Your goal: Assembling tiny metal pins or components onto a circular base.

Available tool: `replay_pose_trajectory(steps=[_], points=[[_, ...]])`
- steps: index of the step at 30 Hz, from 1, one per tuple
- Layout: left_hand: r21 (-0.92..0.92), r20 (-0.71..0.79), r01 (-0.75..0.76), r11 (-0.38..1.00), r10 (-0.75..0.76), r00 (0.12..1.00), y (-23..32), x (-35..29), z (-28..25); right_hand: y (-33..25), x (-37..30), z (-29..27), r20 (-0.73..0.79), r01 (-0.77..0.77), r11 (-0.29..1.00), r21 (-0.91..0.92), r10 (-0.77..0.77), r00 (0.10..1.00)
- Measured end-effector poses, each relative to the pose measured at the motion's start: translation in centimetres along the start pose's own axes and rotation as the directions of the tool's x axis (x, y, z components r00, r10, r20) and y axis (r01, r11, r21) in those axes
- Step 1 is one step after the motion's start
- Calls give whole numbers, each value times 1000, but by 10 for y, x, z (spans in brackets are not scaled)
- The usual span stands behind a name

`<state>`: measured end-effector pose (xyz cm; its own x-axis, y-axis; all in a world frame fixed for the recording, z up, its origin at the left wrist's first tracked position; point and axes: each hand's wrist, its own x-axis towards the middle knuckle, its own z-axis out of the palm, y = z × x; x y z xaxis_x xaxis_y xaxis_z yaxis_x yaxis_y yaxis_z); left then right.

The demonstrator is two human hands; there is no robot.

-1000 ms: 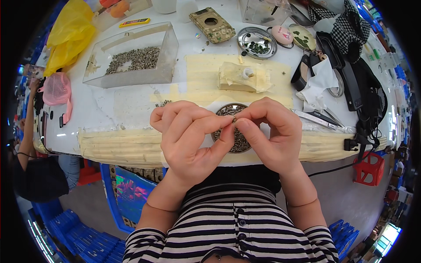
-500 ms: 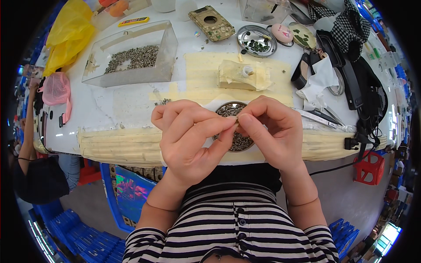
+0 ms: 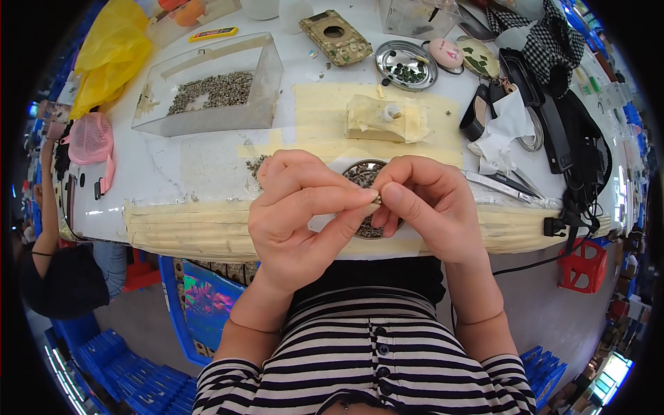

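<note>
Over a round dish [image 3: 344, 168] filled with small grey-brown parts, my two hands meet fingertip to fingertip. My left hand [image 3: 294, 221] pinches a tiny khaki part [image 3: 377, 200] between thumb and index finger. Against the other side of that piece, the thumb and index finger of my right hand [image 3: 439, 211] are closed too. The fingers cover most of it, so its exact kind cannot be told. A small scatter of similar parts [image 3: 254, 166] lies on the table by the knuckles of my left hand.
A clear plastic box [image 3: 263, 104] with many small parts stands at the far left. Beyond my hands are a taped block [image 3: 370, 128], a camouflage model tank hull [image 3: 337, 38] and a steel plate [image 3: 427, 77] with green pieces. Tweezers [image 3: 498, 185] lie at right.
My left thumb has shifted lower and my fingertips have turned slightly, so the tiny part shows more. Both hands stay over the dish.
</note>
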<state>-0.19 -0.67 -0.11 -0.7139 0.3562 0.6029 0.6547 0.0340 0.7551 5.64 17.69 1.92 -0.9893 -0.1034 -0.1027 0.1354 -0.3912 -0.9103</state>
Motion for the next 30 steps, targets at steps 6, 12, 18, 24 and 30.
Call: replay_pose_trajectory(steps=[6, 12, 18, 24, 30], points=[[305, -58, -114, 946, 137, 989, 3, 0, 5, 9, 0, 1, -83, 213, 953, -217, -235, 968], [476, -64, -129, 870, 180, 981, 2, -3, 9, 16, 9, 7, 168, 528, 263, -807, -755, 634], [475, -46, -169, 864, 216, 975, 3, -5, 9, 14, 6, 5, -4, 443, 603, -664, -595, 804], [333, -32, -148, 931, 168, 985, 4, -1, 5, 6, -1, 3, -90, 150, 963, -226, -174, 981], [-88, 17, -6, 996, 8, 1000, 0, -1, -1, -3, -1, -3, 82, -22, 1000, -1, 22, 996]])
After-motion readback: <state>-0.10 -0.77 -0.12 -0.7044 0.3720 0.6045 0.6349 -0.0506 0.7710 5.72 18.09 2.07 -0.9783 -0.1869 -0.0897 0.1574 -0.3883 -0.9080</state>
